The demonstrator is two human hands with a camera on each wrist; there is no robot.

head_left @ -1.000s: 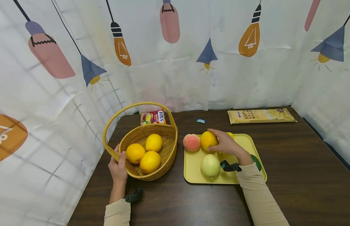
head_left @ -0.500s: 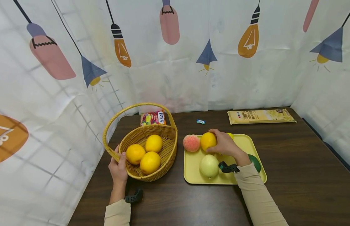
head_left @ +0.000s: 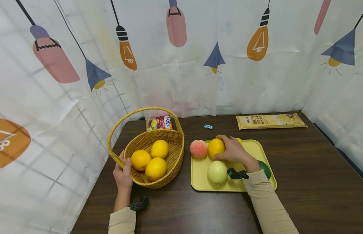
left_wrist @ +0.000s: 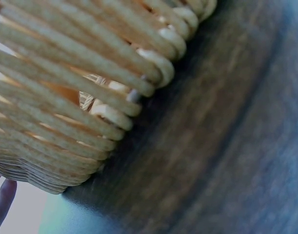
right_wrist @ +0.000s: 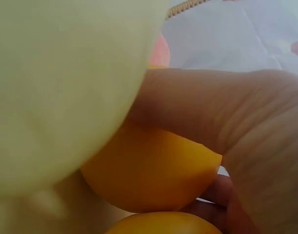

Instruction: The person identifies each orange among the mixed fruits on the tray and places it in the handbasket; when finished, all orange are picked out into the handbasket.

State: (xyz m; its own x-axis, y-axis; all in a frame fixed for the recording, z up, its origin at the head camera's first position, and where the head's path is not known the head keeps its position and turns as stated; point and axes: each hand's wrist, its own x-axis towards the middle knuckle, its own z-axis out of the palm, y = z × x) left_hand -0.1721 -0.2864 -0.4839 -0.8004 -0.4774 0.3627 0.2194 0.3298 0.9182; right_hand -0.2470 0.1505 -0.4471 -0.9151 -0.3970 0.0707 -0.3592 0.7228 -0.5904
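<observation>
My left hand (head_left: 123, 177) grips the yellow wicker basket (head_left: 176, 162) at its left side, by the foot of the handle. Three oranges (head_left: 156, 169) lie inside it. Over the yellow tray (head_left: 199, 184), my right hand (head_left: 235, 152) holds another orange (head_left: 215, 148) between thumb and fingers. Left of that orange is a pink peach (head_left: 198, 149); a pale green round fruit (head_left: 217, 172) sits in front. In the right wrist view the thumb lies across the held orange (right_wrist: 153, 165), with a yellow-orange fruit (right_wrist: 163, 225) just below it. The left wrist view shows mostly basket weave (left_wrist: 66, 92).
A red candy bag (head_left: 159, 123) lies behind the basket. Farther right are a small blue wrapped candy (head_left: 208, 126) and a long yellow food packet (head_left: 270, 121). My right forearm partly covers a dark green item (head_left: 264, 169) on the tray.
The pale green fruit has shifted slightly left, and my right wrist with it. My right hand stays around the orange, and the left hand and basket have hardly moved.
</observation>
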